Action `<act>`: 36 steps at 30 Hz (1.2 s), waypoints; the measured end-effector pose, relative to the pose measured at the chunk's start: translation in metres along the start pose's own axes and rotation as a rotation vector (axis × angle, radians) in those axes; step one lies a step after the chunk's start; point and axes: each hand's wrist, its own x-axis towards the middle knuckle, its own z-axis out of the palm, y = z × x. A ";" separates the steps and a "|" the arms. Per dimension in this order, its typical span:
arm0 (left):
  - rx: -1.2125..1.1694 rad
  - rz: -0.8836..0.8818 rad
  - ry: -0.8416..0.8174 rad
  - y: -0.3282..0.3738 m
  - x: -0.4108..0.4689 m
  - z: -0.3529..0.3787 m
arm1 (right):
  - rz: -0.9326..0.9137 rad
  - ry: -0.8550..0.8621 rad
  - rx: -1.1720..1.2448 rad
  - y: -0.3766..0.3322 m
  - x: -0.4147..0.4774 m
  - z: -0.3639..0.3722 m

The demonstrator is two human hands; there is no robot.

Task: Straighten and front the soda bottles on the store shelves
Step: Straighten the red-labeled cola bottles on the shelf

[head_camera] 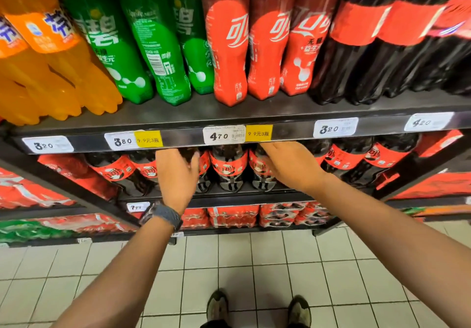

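Dark cola bottles with red labels stand in a row on the middle shelf; one bottle point(229, 168) shows fully between my hands. My left hand point(177, 172) reaches under the upper shelf edge, and its fingers curl round a cola bottle point(190, 153) that it mostly hides. My right hand point(288, 165) reaches in beside it with straight fingers that lie against another cola bottle point(260, 174). On the upper shelf stand orange soda bottles point(51, 54), green soda bottles point(153, 47), red-wrapped cola bottles point(229, 47) and large dark cola bottles point(362, 47). One green bottle shows its barcode side.
The upper shelf's front rail point(183, 139) carries white and yellow price tags just above my hands. Shrink-wrapped packs of red cans point(234, 216) fill the bottom shelf. White floor tiles point(254, 264) and my two shoes are below.
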 end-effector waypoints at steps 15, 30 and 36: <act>-1.080 -0.940 -0.565 0.040 -0.050 0.098 | 0.179 0.191 0.012 0.075 -0.062 0.002; -1.094 -0.984 -0.504 0.048 -0.051 0.109 | 0.624 0.251 0.587 0.097 -0.052 0.007; -1.017 -1.043 -0.486 0.056 -0.051 0.099 | 0.718 0.167 0.587 0.096 -0.039 0.003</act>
